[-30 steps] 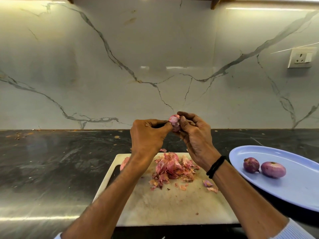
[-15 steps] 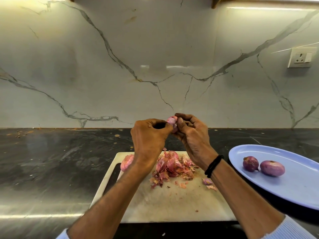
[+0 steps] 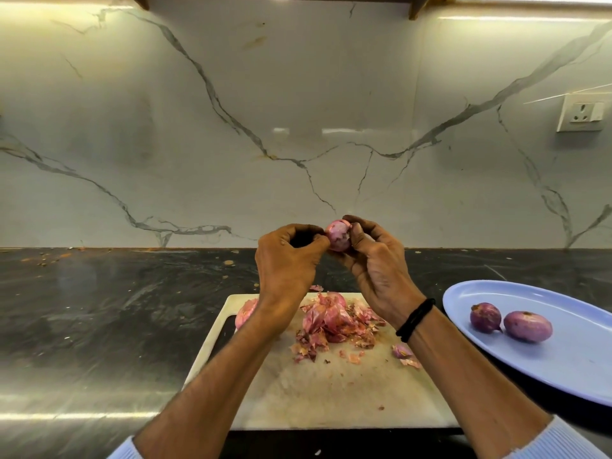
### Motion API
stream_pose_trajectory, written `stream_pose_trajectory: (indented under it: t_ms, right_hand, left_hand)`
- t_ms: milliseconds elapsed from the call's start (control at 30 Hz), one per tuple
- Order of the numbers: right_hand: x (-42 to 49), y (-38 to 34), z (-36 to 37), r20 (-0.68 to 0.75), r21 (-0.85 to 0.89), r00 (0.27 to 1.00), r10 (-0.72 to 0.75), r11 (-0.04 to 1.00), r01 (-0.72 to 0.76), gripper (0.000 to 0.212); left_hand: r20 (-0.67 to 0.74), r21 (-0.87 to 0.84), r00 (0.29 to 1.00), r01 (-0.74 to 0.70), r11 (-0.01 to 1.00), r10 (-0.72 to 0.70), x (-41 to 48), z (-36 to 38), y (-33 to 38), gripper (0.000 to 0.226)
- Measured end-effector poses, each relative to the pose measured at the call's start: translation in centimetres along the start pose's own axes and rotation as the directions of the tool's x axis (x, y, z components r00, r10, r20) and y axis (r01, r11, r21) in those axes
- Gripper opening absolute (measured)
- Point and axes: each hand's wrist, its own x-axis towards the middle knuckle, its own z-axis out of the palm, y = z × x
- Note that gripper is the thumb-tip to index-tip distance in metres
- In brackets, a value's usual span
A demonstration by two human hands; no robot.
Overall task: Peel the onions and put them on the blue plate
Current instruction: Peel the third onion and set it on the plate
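Observation:
A small pink onion (image 3: 337, 236) is held up above the white cutting board (image 3: 331, 392). My right hand (image 3: 374, 263) grips it from the right and below. My left hand (image 3: 288, 260) pinches its left side with thumb and fingertips. A heap of pink onion skins (image 3: 334, 323) lies on the board under my hands. Another onion (image 3: 245, 313) sits at the board's far left edge, partly hidden by my left forearm. The blue plate (image 3: 563, 366) stands at the right with two peeled purple onions (image 3: 485, 317) (image 3: 527, 326) on it.
The board lies on a dark stone counter (image 3: 99, 319) against a white marble wall. A wall socket (image 3: 581, 112) is at the upper right. Small skin scraps (image 3: 405, 354) lie on the board's right side.
The onion has turned a little between my fingers and more of it shows. My hands stay at the same height above the board.

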Motion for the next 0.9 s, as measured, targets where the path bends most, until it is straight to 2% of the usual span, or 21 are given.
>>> stream_pose_trajectory:
  t_ms: [167,267,367,533,900]
  right_hand:
    - [0.29,-0.20,-0.25,-0.005,0.059,1.000,0.016,0.998,-0.015,0.019]
    - [0.27,-0.25,-0.15,-0.001,0.074,1.000,0.011,0.997,-0.011,0.019]
    - [0.18,-0.18,-0.29,0.001,0.031,1.000,-0.004,1.000,0.004,0.017]
    - [0.32,-0.04,-0.04,-0.006,-0.040,1.000,-0.027,0.999,0.027,0.016]
    - [-0.19,-0.01,0.05,0.010,-0.124,1.000,-0.026,0.992,0.027,0.014]
  left_hand:
    - [0.048,-0.056,0.999,-0.009,0.998,0.012,-0.03,0.28,0.09,0.015]
    - [0.052,-0.032,0.998,-0.045,0.998,0.046,-0.12,0.25,0.39,0.018]
    - [0.041,0.034,0.995,-0.094,0.995,0.092,-0.15,0.48,0.22,0.026]
    - [-0.003,0.085,0.991,-0.135,0.987,0.136,-0.14,0.35,-0.09,0.025]
    - [-0.034,0.120,0.994,-0.099,0.988,0.104,-0.60,0.29,0.41,0.024]
